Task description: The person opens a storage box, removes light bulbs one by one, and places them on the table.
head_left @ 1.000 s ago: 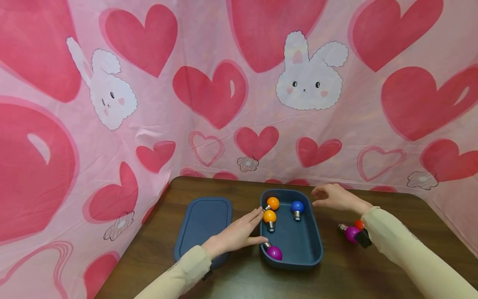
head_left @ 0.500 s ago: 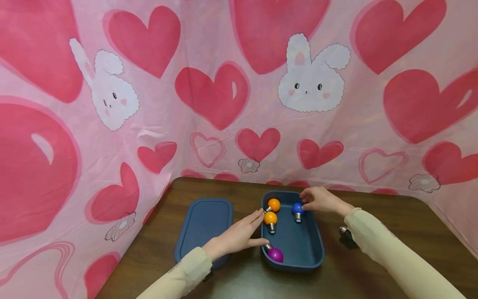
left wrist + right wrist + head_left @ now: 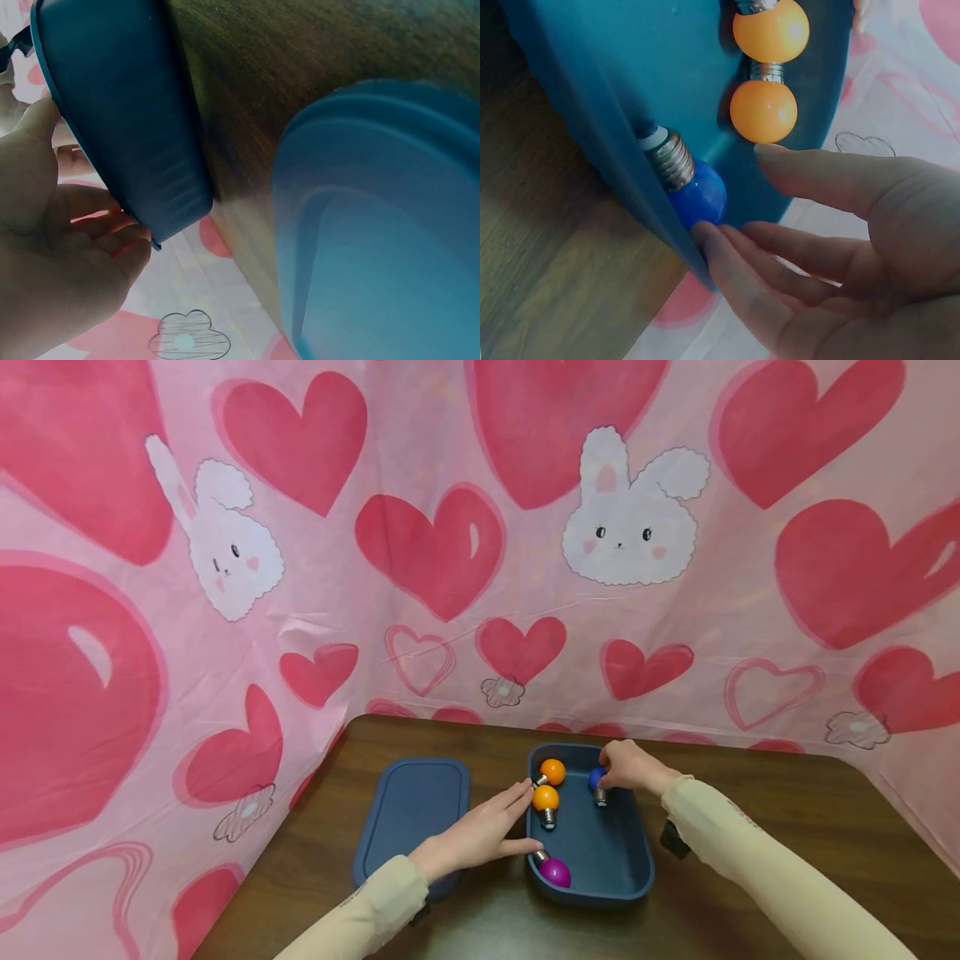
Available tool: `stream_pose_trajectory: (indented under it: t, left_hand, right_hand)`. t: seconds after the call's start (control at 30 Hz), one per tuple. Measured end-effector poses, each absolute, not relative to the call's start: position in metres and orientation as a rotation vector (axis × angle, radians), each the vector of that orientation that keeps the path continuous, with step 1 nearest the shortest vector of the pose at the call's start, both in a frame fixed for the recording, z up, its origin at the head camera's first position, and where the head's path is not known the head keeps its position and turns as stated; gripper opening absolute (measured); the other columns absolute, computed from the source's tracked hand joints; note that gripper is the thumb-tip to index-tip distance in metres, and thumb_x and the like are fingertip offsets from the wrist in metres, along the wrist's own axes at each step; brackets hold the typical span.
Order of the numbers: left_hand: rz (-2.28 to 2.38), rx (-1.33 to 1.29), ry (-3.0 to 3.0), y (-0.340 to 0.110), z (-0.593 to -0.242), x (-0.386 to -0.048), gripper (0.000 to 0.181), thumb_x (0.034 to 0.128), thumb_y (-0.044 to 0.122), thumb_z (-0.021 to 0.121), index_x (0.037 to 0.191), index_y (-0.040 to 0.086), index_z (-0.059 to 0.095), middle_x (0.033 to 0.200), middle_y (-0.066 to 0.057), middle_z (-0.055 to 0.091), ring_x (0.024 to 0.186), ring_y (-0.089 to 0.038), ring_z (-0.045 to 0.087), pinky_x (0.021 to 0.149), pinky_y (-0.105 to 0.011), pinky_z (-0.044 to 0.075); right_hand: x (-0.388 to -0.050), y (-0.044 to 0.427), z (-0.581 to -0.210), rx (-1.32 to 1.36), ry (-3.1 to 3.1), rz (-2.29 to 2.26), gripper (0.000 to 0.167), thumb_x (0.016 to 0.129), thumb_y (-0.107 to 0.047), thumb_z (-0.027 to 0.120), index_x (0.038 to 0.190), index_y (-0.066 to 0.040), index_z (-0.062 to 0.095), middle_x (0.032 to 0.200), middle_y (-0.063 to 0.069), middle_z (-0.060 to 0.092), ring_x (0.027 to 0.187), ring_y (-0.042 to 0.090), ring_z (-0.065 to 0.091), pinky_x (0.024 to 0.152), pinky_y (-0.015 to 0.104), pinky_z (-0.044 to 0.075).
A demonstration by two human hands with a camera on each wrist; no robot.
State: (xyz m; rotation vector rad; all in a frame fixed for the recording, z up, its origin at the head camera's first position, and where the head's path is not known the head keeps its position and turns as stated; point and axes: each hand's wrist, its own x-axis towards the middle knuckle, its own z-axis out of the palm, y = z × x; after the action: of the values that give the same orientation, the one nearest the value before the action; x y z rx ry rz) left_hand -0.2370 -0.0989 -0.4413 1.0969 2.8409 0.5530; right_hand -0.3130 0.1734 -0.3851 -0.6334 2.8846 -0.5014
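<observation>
A dark blue box (image 3: 647,860) on the table holds several coloured light bulbs. My left hand (image 3: 483,831) rests against its left rim, thumb and fingers spread along the edge (image 3: 71,240). Inside, my right hand (image 3: 633,766) is at the blue bulb (image 3: 596,778) by the far right corner. In the right wrist view, fingertips touch the blue bulb (image 3: 701,196) near the rim, while the thumb stands apart from it. Two orange bulbs (image 3: 546,798) lie along the left wall. A purple bulb (image 3: 555,872) lies in the near left corner.
A dark blue lid (image 3: 412,810) lies flat on the brown wooden table (image 3: 757,827), left of the box. Behind the table hangs a pink cloth (image 3: 525,577) with hearts and rabbits. The right forearm (image 3: 772,860) crosses over the table's right side.
My right hand has moved left from beyond the box's right side to the blue bulb inside. Its sleeve now hides the purple and red bulbs on the table. My left hand has stayed put.
</observation>
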Motion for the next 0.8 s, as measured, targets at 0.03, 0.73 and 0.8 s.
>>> stream_pose_trajectory:
  t: [0.03, 0.73, 0.8]
  left_hand:
    - [0.552, 1.1, 2.841, -0.099, -0.441, -0.237, 0.08, 0.0957, 0.051, 0.058, 0.155, 0.005, 0.031, 0.164, -0.012, 0.027, 0.148, -0.027, 0.037, 0.116, -0.041, 0.04]
    - [0.547, 1.076, 2.84, -0.098, -0.441, -0.238, 0.08, 0.0954, 0.052, 0.058, 0.155, 0.006, 0.031, 0.165, -0.011, 0.026, 0.148, -0.027, 0.037, 0.117, -0.041, 0.039]
    - [0.55, 1.071, 2.838, -0.098, -0.441, -0.238, 0.08, 0.0954, 0.052, 0.058, 0.156, 0.006, 0.031, 0.165, -0.011, 0.026, 0.148, -0.027, 0.037, 0.117, -0.042, 0.039]
  right_hand:
    - [-0.313, 0.172, -0.386, -0.627, 2.889, -0.49, 0.021, 0.076, -0.011, 0.08, 0.08, 0.005, 0.068, 0.062, 0.0, 0.05, 0.058, 0.014, 0.045, 0.054, 0.022, 0.038]
    - [-0.313, 0.157, -0.389, -0.608, 2.86, -0.339, 0.023, 0.075, -0.011, 0.083, 0.081, 0.004, 0.066, 0.072, 0.007, 0.056, 0.066, 0.018, 0.049, 0.06, 0.027, 0.049]
    - [-0.314, 0.155, -0.39, -0.628, 2.859, -0.322, 0.027, 0.075, -0.012, 0.084, 0.087, 0.005, 0.067, 0.078, 0.009, 0.06, 0.071, 0.02, 0.051, 0.065, 0.031, 0.053]
